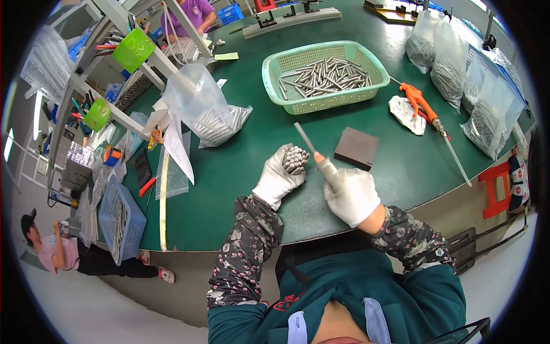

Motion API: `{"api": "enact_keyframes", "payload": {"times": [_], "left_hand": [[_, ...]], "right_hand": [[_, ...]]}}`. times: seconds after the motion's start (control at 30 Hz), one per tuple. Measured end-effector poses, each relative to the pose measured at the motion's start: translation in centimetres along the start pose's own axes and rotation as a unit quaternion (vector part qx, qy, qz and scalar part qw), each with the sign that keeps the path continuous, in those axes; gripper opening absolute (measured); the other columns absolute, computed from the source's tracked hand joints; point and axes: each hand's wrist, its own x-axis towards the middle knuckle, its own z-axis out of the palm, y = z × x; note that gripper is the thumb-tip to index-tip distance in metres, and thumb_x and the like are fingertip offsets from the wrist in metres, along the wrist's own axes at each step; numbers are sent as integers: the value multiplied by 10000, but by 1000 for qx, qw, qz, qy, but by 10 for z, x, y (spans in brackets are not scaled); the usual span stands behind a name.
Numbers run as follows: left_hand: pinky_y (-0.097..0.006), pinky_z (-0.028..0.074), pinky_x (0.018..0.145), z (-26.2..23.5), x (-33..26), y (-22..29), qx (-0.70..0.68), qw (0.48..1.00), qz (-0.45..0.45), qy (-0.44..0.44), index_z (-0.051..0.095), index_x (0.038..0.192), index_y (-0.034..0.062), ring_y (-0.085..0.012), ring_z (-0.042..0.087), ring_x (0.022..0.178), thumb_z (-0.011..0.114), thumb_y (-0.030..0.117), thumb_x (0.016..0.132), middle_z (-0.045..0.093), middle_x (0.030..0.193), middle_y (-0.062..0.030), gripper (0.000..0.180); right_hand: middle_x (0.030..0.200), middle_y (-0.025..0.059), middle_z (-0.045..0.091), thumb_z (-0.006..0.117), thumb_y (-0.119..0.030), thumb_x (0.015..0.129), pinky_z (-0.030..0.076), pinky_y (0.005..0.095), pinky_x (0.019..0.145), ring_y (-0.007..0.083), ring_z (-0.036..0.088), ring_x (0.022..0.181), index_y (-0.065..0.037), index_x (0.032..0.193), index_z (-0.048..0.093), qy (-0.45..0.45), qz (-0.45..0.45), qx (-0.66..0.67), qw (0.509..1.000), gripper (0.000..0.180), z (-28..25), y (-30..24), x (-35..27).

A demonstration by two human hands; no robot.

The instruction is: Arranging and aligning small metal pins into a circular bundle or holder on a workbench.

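- Bundle of metal rods (pixel 294 159): short, silvery, ends facing up; gripped in the left hand (pixel 279 176), whose gloved fingers wrap closed round it, above the green table (pixel 240 172) near its front edge.
- Single metal rod (pixel 305 137): thin, slanting up and to the left; pinched between thumb and forefinger of the right hand (pixel 349 192), its lower end just beside the bundle, on the bundle's right.
- Both hands: white gloves, patterned sleeves, close together but not touching.
- Dark square block (pixel 356 148): flat on the table, just beyond the right hand.
- Mint-green basket (pixel 325 74): farther back, filled with loose rods.
- Clear bags of rods (pixel 213 114): one left of the basket, several along the right edge.
- Orange-handled tool (pixel 425 108): right of the basket, beside a white cloth (pixel 405 113).
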Motion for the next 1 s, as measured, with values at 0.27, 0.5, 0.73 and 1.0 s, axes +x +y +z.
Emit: {"api": "enact_keyframes", "payload": {"times": [0.27,0.5,0.73,1.0], "left_hand": [[-213,465,759,1,-2,-1,48,999,0,3,444,1140,5,-97,551,883,611,-117,629,570,956,-27,551],[-235,477,783,-1,-2,0,-58,998,-31,5,436,1142,31,-116,561,901,631,-115,629,562,988,-23,568],[-225,470,752,7,-2,19,-28,997,-67,12,465,1098,31,-106,550,902,593,-158,617,562,962,-10,533],[-250,464,826,2,-1,8,-43,997,-56,-1,466,1096,41,-130,547,933,645,-119,632,551,1006,-22,523]], "right_hand": [[533,56,539,523,-106,724,426,352,424,221,539,447,-64,1123,522,18,0,-2,1000,401,19,6,14],[544,32,540,530,-110,709,415,332,423,201,528,434,-35,1178,488,-22,-69,-1,997,476,8,-7,-14],[521,46,510,527,-74,698,400,329,406,205,504,407,-45,1203,468,32,-17,-37,999,510,17,13,16],[563,43,538,515,-98,707,409,335,419,203,530,449,-41,1216,443,-1,-103,-37,994,517,18,-1,-3]]}}
